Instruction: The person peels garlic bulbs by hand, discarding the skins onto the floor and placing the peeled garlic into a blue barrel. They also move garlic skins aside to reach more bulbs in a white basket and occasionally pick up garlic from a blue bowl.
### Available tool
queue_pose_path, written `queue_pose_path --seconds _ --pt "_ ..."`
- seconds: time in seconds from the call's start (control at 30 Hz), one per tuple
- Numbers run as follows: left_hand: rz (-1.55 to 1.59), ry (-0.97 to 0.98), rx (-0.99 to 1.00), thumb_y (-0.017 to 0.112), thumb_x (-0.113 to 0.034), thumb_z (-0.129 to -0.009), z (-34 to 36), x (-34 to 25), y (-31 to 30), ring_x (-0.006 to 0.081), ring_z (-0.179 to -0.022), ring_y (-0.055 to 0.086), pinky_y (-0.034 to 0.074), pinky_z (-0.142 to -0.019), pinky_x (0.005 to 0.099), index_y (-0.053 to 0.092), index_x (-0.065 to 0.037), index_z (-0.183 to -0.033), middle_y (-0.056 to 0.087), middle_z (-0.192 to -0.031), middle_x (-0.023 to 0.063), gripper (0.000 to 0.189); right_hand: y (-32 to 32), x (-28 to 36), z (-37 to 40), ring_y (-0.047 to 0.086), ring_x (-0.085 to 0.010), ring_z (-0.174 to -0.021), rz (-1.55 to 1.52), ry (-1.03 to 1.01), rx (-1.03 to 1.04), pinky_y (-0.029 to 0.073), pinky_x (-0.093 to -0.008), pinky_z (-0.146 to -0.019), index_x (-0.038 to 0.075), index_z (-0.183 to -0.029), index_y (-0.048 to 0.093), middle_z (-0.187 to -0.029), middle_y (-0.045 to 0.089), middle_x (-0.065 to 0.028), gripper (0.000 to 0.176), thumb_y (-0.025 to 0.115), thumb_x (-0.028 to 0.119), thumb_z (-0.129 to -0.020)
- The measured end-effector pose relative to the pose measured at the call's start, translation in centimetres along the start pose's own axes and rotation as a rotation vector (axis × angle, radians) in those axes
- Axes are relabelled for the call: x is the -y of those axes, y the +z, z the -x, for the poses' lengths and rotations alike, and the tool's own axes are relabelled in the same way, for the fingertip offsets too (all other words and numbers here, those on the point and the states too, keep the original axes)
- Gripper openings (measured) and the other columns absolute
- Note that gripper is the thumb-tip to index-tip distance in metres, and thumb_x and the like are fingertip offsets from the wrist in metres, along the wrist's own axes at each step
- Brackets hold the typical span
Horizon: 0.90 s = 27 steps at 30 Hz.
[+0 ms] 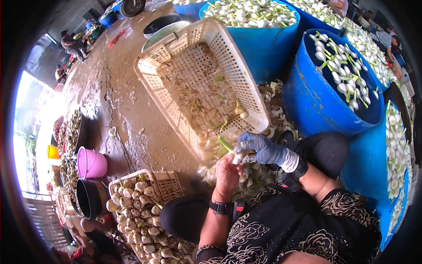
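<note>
A white garlic bulb (238, 158) with a green stem (225, 144) is between my two hands, above a heap of peelings (255, 180). My left hand (227, 172), bare with a dark watch at the wrist, pinches the bulb from below. In a grey-blue glove, my right hand (262, 150) is closed with its fingertips at the bulb; whether a small tool is inside it is hidden. Just beyond my hands lies a cream plastic crate (178, 41), tilted in view, with root scraps and one peeled garlic bulb (240, 110) inside.
Blue tubs (307, 92) of peeled garlic stand ahead and to the right. At the left, a crate (169, 185) of unpeeled garlic (140, 202) touches my knee area. A pink bucket (92, 163) and black bucket (89, 199) stand beyond it. Other people (74, 45) sit farther off.
</note>
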<state>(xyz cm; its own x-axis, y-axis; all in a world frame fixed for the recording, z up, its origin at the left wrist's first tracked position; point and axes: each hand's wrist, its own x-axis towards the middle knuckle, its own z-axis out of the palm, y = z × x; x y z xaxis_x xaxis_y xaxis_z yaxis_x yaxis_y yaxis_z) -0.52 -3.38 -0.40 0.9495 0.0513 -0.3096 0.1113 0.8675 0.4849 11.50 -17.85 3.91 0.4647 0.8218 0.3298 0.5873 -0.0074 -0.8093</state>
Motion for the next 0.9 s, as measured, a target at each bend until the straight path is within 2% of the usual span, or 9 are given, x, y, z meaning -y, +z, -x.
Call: queue_pose_path --seconds 0.13,0.23,0.3,0.4,0.57,0.67,0.73,0.8,0.9 --pt "0.073 -0.032 -0.016 0.063 -0.032 -0.083 0.0 0.0 0.0 0.0132 -0.068 0.052 0.042 -0.052 0.0265 0.059 -0.006 -0.102 0.061 -0.083 0.0038 0.033 0.1 -0.6 -0.2 0.058 -0.0267 -0.086 -0.108 -0.035 -0.012 0.047 -0.0344 -0.078 0.006 -0.095 0.062 -0.09 0.058 -0.0085 0.029 0.076 0.015 -0.071" --pt "0.137 -0.003 0.064 0.062 -0.031 -0.083 0.1 -0.7 0.5 0.0144 -0.071 0.052 0.042 -0.054 0.0269 0.06 -0.007 -0.101 0.061 -0.089 0.004 0.031 0.6 -1.6 0.8 0.057 -0.0253 -0.077 0.139 -0.028 -0.063 0.047 -0.0328 -0.072 0.005 -0.088 0.06 -0.082 0.057 -0.0076 0.026 0.076 0.015 -0.07" --pt "0.132 0.005 0.068 0.063 -0.029 -0.082 -0.1 -0.8 0.6 0.0149 -0.072 0.052 0.042 -0.056 0.0274 0.059 -0.007 -0.102 0.061 -0.092 0.0043 0.03 0.6 -1.6 0.8 0.056 -0.025 -0.073 -0.01 0.123 -0.075 0.047 -0.0328 -0.07 0.003 -0.088 0.059 -0.081 0.056 -0.0086 0.026 0.076 0.015 -0.072" --pt "0.091 0.062 0.061 0.064 -0.025 -0.081 0.1 -0.5 0.9 0.016 -0.073 0.052 0.044 -0.058 0.0287 0.058 -0.006 -0.105 0.061 -0.097 0.0048 0.031 0.3 -0.4 0.5 0.055 -0.0245 -0.072 -0.187 0.17 -0.196 0.046 -0.033 -0.067 0.002 -0.088 0.057 -0.08 0.056 -0.0084 0.026 0.075 0.015 -0.074" --pt "-0.044 0.163 0.037 0.067 -0.018 -0.078 -0.2 -0.2 1.1 0.0165 -0.076 0.053 0.045 -0.061 0.0298 0.054 -0.004 -0.112 0.06 -0.102 0.0047 0.039 1.2 0.9 0.3 0.054 -0.025 -0.063 0.066 0.186 -0.223 0.045 -0.0345 -0.06 0.0 -0.082 0.054 -0.068 0.053 -0.0122 0.021 0.071 0.011 -0.076" --pt "-0.134 0.222 -0.07 0.068 -0.016 -0.076 0.0 -0.4 1.5 0.0153 -0.078 0.058 0.049 -0.06 0.0266 0.051 -0.001 -0.118 0.061 -0.099 0.0073 0.047 1.5 1.2 0.2 0.054 -0.0248 -0.063 0.07 0.188 -0.263 0.044 -0.0344 -0.059 -0.001 -0.076 0.052 -0.066 0.052 -0.0126 0.019 0.069 0.008 -0.077" --pt "-0.096 0.121 0.098 0.07 -0.016 -0.073 0.3 -1.2 1.4 0.0165 -0.084 0.056 0.046 -0.064 0.0304 0.051 -0.006 -0.116 0.058 -0.106 0.0047 0.048 1.6 -0.2 0.4 0.055 -0.0232 -0.063 0.063 0.287 -0.317 0.044 -0.0339 -0.06 -0.001 -0.076 0.053 -0.067 0.053 -0.012 0.016 0.067 0.007 -0.079" --pt "-0.094 0.159 0.072 0.071 -0.016 -0.071 0.7 -0.9 2.3 0.0165 -0.086 0.057 0.047 -0.064 0.0295 0.049 -0.007 -0.12 0.057 -0.106 0.0052 0.055 1.5 -1.5 0.3 0.055 -0.0215 -0.063 0.058 0.384 -0.377 0.044 -0.0335 -0.06 -0.001 -0.077 0.055 -0.067 0.055 -0.0113 0.014 0.066 0.006 -0.08" --pt "-0.098 0.134 0.034 0.069 -0.016 -0.072 0.3 -1.0 3.0 0.0165 -0.088 0.059 0.047 -0.061 0.0259 0.046 -0.003 -0.125 0.059 -0.103 0.0077 0.059 0.9 -1.5 0.3 0.057 -0.0134 -0.072 -0.289 0.269 -0.418 0.046 -0.0292 -0.07 -0.001 -0.086 0.062 -0.077 0.062 -0.0066 0.011 0.062 0.01 -0.084"
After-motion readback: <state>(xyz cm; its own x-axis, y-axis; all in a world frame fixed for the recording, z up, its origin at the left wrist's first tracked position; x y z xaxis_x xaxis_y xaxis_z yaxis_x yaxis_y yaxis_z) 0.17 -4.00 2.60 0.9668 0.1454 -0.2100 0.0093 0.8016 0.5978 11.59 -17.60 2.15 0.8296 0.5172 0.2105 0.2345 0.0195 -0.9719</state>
